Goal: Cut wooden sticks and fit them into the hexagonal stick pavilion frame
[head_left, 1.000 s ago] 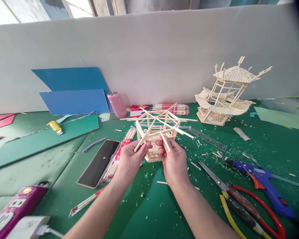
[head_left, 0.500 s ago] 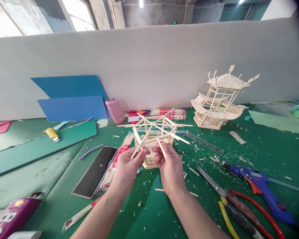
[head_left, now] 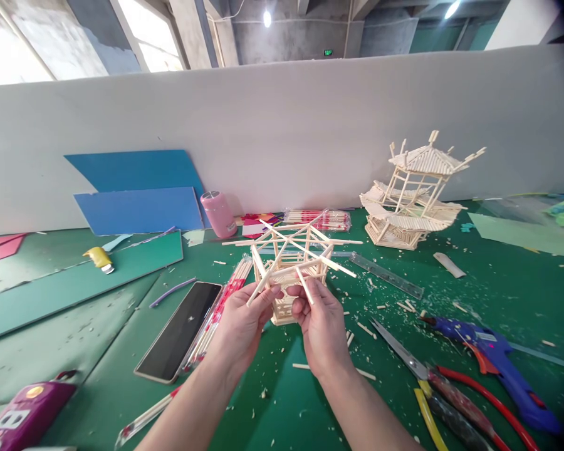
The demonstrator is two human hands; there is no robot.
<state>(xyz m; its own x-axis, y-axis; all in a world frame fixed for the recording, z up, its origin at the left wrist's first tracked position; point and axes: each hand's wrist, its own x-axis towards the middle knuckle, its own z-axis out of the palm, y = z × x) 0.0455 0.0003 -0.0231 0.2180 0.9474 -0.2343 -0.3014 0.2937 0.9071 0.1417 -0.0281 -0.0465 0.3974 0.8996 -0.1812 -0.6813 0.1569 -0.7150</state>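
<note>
A small pavilion model [head_left: 282,313] built of thin wooden sticks stands on the green table, its upper sticks crossing and jutting outward. My left hand [head_left: 244,319] is closed at its front left corner, thumb and fingers pinched beside a slanting stick [head_left: 263,287] that runs back to the model. Opposite, my right hand [head_left: 324,319] pinches a short wooden stick [head_left: 304,286], whose far end meets the front rail. Both sets of fingertips nearly meet before the model and hide part of its front. Whether the fingertips press on the frame itself is hard to see.
A taller stick pavilion [head_left: 411,200] stands back right. Scissors [head_left: 404,354], red-handled pliers [head_left: 474,382] and a blue glue gun [head_left: 498,357] lie to the right, near a clear ruler [head_left: 388,274]. At left are a phone [head_left: 178,332], packaged sticks [head_left: 216,313] and a pink can-shaped container [head_left: 219,215].
The whole view has shifted slightly, with the scene sitting a little lower. My hands keep nearly the same grip, and the model stays in place.
</note>
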